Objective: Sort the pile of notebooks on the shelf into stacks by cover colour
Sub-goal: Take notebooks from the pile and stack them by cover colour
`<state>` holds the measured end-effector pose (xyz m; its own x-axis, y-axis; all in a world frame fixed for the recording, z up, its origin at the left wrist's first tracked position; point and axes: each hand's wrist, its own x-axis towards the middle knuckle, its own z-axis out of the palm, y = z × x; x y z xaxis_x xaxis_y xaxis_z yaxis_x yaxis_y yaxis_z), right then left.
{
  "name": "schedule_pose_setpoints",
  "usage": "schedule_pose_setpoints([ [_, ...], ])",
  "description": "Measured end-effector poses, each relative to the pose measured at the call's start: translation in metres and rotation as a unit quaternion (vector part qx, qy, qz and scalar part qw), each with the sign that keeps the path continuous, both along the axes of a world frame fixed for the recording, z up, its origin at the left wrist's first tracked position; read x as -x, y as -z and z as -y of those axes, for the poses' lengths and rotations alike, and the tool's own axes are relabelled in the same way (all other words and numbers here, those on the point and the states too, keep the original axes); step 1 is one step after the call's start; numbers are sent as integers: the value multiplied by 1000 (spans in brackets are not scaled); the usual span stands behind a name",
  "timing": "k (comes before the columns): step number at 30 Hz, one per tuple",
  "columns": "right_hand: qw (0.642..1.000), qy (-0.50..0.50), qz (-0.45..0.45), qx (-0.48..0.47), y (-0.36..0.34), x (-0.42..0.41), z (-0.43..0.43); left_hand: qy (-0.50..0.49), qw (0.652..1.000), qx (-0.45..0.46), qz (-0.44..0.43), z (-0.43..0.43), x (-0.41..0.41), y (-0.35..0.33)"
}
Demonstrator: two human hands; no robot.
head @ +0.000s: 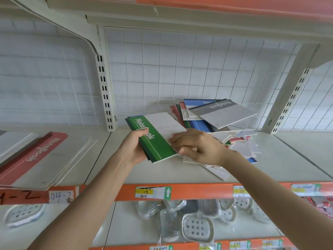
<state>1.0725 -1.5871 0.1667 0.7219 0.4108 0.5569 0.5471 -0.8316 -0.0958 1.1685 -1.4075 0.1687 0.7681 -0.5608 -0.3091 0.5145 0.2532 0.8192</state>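
Observation:
My left hand (134, 147) grips a small stack of green notebooks (155, 139) above the middle of the shelf, thumb across the top cover. My right hand (196, 147) rests on the pale right half of that top cover, fingers loosely bent and blurred. Behind and to the right lies the mixed pile of notebooks (221, 123), with a grey notebook (223, 112) on top and blue, red and green covers under it. A red notebook stack (36, 154) lies at the far left of the shelf.
The shelf (144, 174) has an orange front rail (198, 191) with price labels. White slotted uprights (105, 87) stand at the back against a wire grid. Wrapped soap dishes (197, 227) fill the shelf below. A pale stack (14, 141) sits behind the red one.

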Motion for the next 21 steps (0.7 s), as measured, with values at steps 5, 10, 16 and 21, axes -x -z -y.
schedule_pose_setpoints([
  [5, 934, 351, 26, -67, -15, -10, 39, -28, 999, -12, 20, -7, -2, -1],
  [10, 825, 546, -141, -31, -20, -22, 63, -26, 999, -15, 23, -9, 1, -3],
  [16, 807, 575, -132, 32, -28, -19, 53, -28, 999, -28, 32, -7, 2, -3],
  [21, 818, 564, -95, 56, -34, -12, 39, -30, 998, -39, 34, -5, 4, -5],
])
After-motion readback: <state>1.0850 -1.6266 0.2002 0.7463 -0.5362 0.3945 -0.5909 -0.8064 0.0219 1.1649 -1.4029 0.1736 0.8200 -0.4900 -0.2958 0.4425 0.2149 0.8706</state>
